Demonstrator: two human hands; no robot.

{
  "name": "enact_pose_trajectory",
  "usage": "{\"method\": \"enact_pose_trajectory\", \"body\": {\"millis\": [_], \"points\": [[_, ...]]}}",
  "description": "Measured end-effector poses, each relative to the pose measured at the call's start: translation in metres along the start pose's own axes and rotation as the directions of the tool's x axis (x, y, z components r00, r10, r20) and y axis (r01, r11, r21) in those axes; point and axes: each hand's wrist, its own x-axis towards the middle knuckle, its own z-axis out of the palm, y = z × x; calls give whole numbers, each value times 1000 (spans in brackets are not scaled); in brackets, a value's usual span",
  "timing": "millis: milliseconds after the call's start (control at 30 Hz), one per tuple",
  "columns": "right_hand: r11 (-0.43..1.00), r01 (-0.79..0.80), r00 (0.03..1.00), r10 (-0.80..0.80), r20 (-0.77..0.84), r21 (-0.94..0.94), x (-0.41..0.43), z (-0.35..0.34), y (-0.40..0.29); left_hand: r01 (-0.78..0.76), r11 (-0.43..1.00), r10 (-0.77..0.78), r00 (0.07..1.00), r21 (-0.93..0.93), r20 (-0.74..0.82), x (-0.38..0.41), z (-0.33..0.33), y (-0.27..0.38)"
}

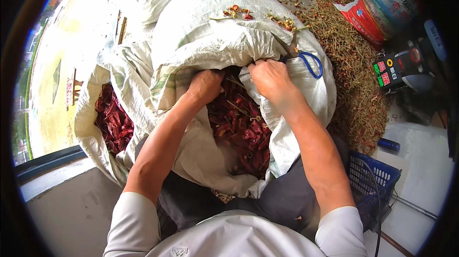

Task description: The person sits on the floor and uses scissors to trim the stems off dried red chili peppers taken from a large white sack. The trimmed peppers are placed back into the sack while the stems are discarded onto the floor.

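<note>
A large white woven plastic sack (222, 9) lies between my knees, its mouth open towards me. Dark red dried chili peppers (244, 138), some with stems, fill the opening. My left hand (206, 85) is closed on the left part of the sack's upper rim, its fingertips partly hidden inside the mouth. On the right of the opening, my right hand (270, 78) pinches the folded rim. Scissors with blue handles (311, 64) rest on the sack just beyond my right hand, blades partly under a fold. Chili stems and caps (236, 12) lie scattered on top.
At left stands a second white sack (86, 113) of red chilies (114, 121). A heap of cut stems (344, 42) covers the floor at right. Beyond it are a printed bag (380, 9), a dark blue bottle-like object (388, 145) and a blue plastic basket (374, 171).
</note>
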Motion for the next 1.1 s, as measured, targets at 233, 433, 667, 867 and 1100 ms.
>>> {"method": "enact_pose_trajectory", "body": {"millis": [233, 433, 667, 867, 1100], "points": [[979, -39, 994, 18, 108, 200, -11, -23, 10, -23, 964, 35, 998, -265, 44, -18, -11, 9], [902, -84, 990, 28, 138, 423, -20, -53, 5, 218, 593, -174, 975, -775, 141, -42, -69, 12], [747, -6, 998, 51, -48, 665, -24, -59, -20, 106, 362, -164, 985, -926, 48, -42, -80, 29], [646, 35, 987, 95, -126, 763, -12, -61, -27, 49, 340, -99, 995, -939, 16, -45, -81, 22], [710, 48, 992, 50, -118, 703, -11, -51, -35, -201, 699, 66, 974, -686, -218, -40, -81, 31]]}}
